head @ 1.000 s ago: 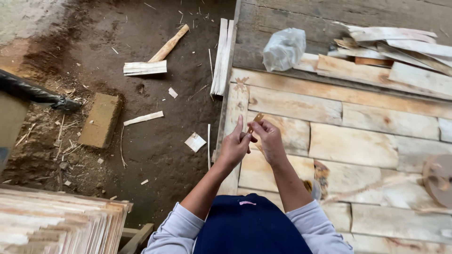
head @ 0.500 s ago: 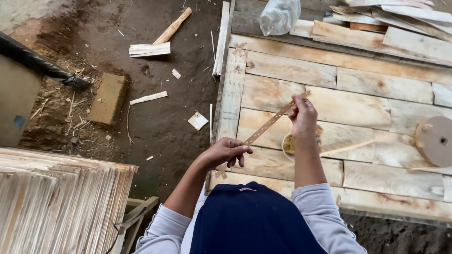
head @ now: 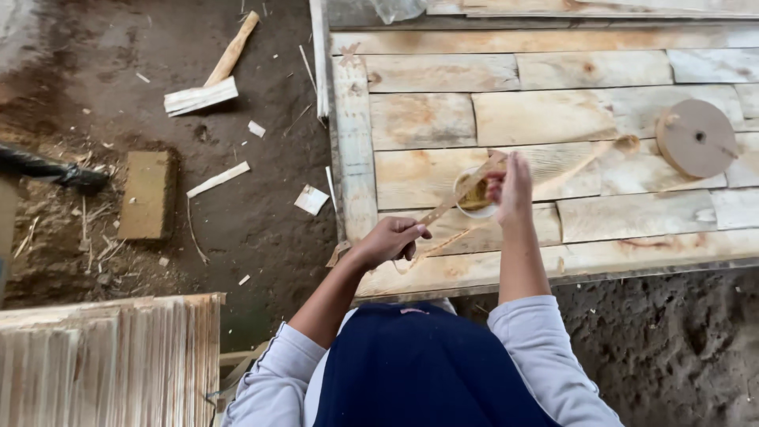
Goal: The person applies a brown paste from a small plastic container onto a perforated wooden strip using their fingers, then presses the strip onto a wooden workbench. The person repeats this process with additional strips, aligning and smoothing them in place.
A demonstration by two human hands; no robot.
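Worktop point(head: 553, 111): rough pale veneer sheets, patched edge to edge. One flat round wooden disc point(head: 696, 138). One small round cup point(head: 474, 194). One thin perforated tan strip point(head: 455, 202), stretched above the cup, pinched by both hands: left hand point(head: 389, 239), right hand point(head: 510, 186).

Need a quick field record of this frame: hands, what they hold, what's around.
left hand: pinches the lower end of the thin strip
right hand: pinches the upper end of the strip, above the small cup
thin strip: light brown, narrow, stretched diagonally between both hands
small cup: white, yellowish-brown contents, on the board
board: panel of pale wood pieces
round disc: brown, hole at centre, on the board to the right
ground: dark dirt with wood scraps and a block
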